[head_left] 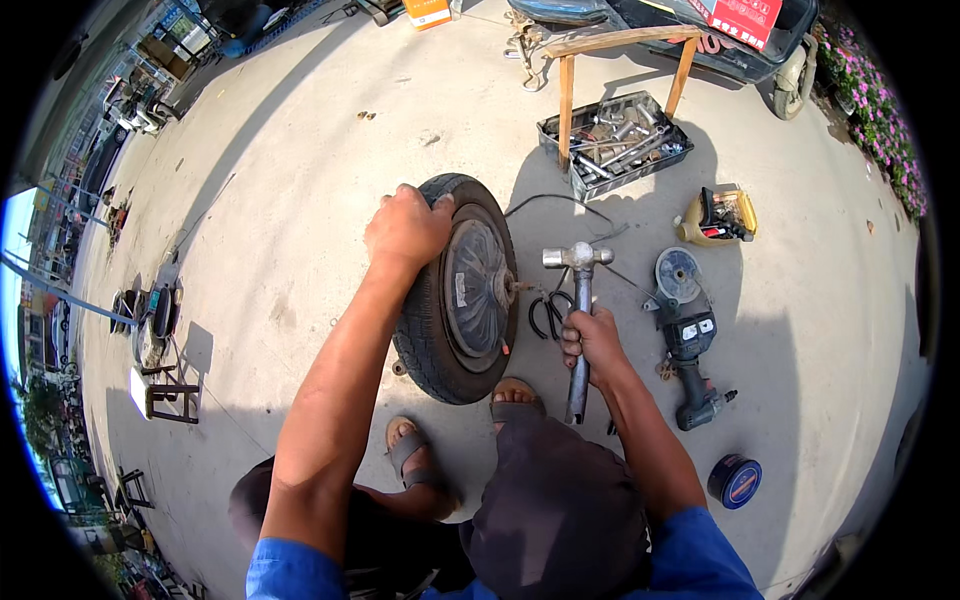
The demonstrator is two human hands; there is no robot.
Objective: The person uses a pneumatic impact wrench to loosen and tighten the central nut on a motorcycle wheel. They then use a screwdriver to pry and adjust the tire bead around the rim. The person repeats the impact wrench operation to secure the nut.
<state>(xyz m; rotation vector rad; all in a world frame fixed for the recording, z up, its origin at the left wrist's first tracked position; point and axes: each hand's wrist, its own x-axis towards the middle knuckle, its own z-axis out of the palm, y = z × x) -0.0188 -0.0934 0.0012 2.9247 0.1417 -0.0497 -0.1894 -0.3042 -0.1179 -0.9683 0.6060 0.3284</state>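
A scooter wheel with a black tyre and a grey hub motor stands upright on the concrete in front of my feet. My left hand is closed over the top left of its tyre. In my right hand is a ball-peen hammer, gripped around its metal handle with the head up, just right of the wheel and apart from it. The axle stub points toward the hammer. Beside it, black looped handles, perhaps of scissors, lie on the ground, partly behind my right hand.
A black crate of tools stands beyond a wooden bench. To the right are a yellow cut-open container, a cordless power tool, a grey disc and a round dark tin. A small stool stands left.
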